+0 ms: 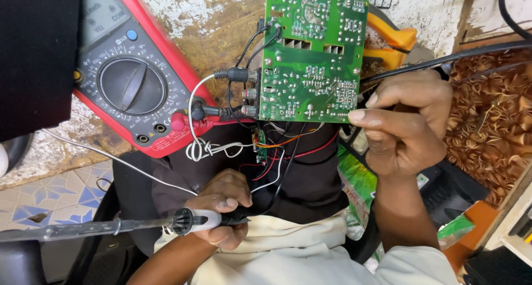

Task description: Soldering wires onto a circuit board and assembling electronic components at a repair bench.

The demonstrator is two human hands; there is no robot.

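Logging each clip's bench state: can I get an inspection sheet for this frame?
Surface: worn, flaking worktop.
Job's things: green circuit board, solder side up; soldering iron.
Clutter: red multimeter; yellow tool, partly hidden.
Grippers: left hand grips the soldering iron; right hand steadies the circuit board's edge.
Cables: white lead, red and black wires below the board.
Surroundings: blue tiled floor.

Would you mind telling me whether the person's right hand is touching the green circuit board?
Touching. The head view shows the right hand with its thumb and fingertip pressed against the lower right edge of the green circuit board, no gap between them.
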